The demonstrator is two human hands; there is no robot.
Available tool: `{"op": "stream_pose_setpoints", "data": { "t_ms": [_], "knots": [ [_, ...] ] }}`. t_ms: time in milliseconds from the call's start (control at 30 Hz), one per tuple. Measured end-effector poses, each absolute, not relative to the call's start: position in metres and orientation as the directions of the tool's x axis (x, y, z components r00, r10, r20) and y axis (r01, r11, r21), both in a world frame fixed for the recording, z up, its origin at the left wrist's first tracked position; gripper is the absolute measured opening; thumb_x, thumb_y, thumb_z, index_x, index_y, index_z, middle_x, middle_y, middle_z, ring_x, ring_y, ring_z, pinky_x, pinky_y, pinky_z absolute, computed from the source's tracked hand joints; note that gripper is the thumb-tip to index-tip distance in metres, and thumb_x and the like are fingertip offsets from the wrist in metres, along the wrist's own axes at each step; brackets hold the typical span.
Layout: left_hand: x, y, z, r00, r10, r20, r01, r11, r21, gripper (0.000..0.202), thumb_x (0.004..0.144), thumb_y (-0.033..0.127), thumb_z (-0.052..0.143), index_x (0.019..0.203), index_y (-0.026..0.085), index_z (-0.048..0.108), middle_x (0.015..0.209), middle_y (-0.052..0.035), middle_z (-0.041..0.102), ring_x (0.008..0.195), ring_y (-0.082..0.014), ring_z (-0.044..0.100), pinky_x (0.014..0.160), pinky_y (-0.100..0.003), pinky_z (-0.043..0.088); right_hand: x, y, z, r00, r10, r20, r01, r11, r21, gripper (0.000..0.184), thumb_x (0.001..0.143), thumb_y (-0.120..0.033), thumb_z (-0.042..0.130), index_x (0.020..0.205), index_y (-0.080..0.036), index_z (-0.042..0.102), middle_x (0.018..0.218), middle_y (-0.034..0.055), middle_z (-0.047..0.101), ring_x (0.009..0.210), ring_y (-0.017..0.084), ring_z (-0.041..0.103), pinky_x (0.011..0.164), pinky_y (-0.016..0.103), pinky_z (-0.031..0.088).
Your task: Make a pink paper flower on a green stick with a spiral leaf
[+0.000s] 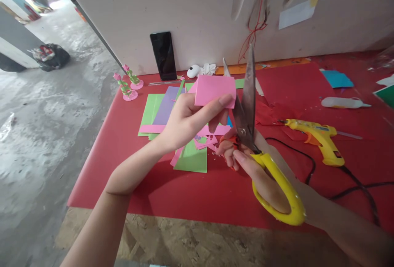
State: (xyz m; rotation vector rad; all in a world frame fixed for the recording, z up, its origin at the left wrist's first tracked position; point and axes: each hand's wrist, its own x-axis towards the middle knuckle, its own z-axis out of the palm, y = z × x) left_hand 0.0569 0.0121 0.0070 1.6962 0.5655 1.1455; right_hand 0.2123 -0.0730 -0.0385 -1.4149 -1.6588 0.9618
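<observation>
Left grip pinched tight on pink sheet, held over middle of counter. Right grip curled around yellow-handled scissors, blades spread beside sheet's right side. Glue gun lies right of scissors; two craft flowers near counter's back-left corner.

Bare arms forward, left grip higher, thumb over bent fingers, right grip lower, curled.
</observation>
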Motion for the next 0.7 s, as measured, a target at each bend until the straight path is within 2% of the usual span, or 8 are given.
{"op": "stream_pose_setpoints", "data": {
  "t_ms": [133, 233, 333, 567, 700],
  "knots": [
    [0.064, 0.008, 0.006, 0.453, 0.775, 0.442, -0.127, -0.434, 0.892, 0.045, 0.09, 0.044, 0.055, 0.054, 0.017, 0.056, 0.043, 0.0038, 0.054, 0.038, -0.0045, 0.049, 0.037, -0.019, 0.04, 0.208, -0.074, -0.029, -0.071, 0.997, -0.015, 0.405, 0.015, -0.914, 0.028, 0.088, -0.045, 0.041, 0.102, -0.024, 0.053, 0.061, -0.0014, 0.056, 0.053, 0.015, 0.056, 0.049, 0.028, 0.041],
    [0.067, 0.006, 0.005, 0.448, 0.769, 0.456, -0.156, -0.435, 0.887, 0.045, 0.09, 0.045, 0.054, 0.055, 0.017, 0.056, 0.045, 0.0039, 0.056, 0.039, -0.0042, 0.05, 0.037, -0.017, 0.042, 0.205, -0.075, -0.023, -0.018, 0.999, -0.048, 0.413, -0.036, -0.91, 0.03, 0.086, -0.049, 0.042, 0.1, -0.025, 0.053, 0.065, 0.0001, 0.06, 0.055, 0.017, 0.058, 0.049, 0.029, 0.041],
    [0.067, 0.005, 0.004, 0.425, 0.772, 0.473, -0.163, -0.448, 0.879, 0.043, 0.09, 0.044, 0.054, 0.056, 0.017, 0.056, 0.049, 0.0037, 0.058, 0.041, -0.0035, 0.051, 0.039, -0.016, 0.044, 0.204, -0.076, -0.018, 0.012, 0.997, -0.072, 0.409, -0.071, -0.91, 0.025, 0.085, -0.046, 0.044, 0.097, -0.025, 0.052, 0.067, 0.0002, 0.063, 0.053, 0.017, 0.057, 0.047, 0.029, 0.04],
    [0.067, 0.006, 0.0, 0.361, 0.759, 0.541, -0.093, -0.548, 0.831, 0.043, 0.094, 0.039, 0.048, 0.057, 0.018, 0.053, 0.048, 0.0032, 0.051, 0.042, -0.0046, 0.049, 0.04, -0.018, 0.04, 0.205, -0.078, -0.011, -0.011, 0.998, -0.056, 0.461, -0.045, -0.886, 0.021, 0.087, -0.045, 0.041, 0.092, -0.027, 0.05, 0.059, -0.002, 0.055, 0.049, 0.017, 0.053, 0.048, 0.03, 0.039],
    [0.068, 0.005, -0.001, 0.362, 0.743, 0.563, -0.084, -0.576, 0.813, 0.042, 0.096, 0.034, 0.046, 0.058, 0.017, 0.054, 0.05, 0.0025, 0.054, 0.044, -0.0044, 0.05, 0.042, -0.017, 0.041, 0.204, -0.078, -0.011, -0.034, 0.999, -0.038, 0.447, -0.019, -0.894, 0.019, 0.09, -0.043, 0.04, 0.093, -0.027, 0.047, 0.065, -0.0013, 0.06, 0.05, 0.016, 0.053, 0.049, 0.03, 0.041]
  ]
}}
